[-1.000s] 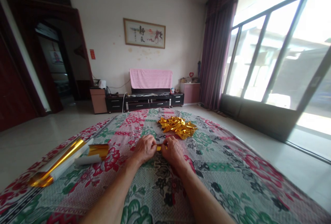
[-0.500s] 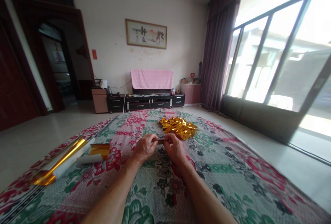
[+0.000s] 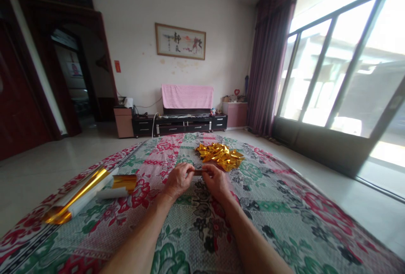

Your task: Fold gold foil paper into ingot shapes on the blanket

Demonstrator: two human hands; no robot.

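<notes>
Between my two hands, just above the floral cloth (image 3: 253, 223), is a narrow, brownish-gold folded strip (image 3: 198, 172), likely of foil paper. My left hand (image 3: 179, 180) pinches its left end with thumb and fingers. At the other end my right hand (image 3: 216, 181) does the same, so both hands are closed. Just beyond my right hand lies a heap of crumpled, folded gold foil pieces (image 3: 221, 155). To the left rest gold-and-white foil sheets (image 3: 82, 196), partly rolled, and a smaller curled foil piece (image 3: 125, 183).
Past the cloth's far edge stands a low black cabinet (image 3: 172, 128) with a pink towel (image 3: 187, 96) draped over something on it. Large windows (image 3: 322, 71) and a purple curtain (image 3: 265, 63) are on the right. A doorway (image 3: 72, 75) opens at the left.
Both hands keep their pinch on the strip in nearly the same pose. The whole view has shifted slightly; the foil heap and sheets lie as before.
</notes>
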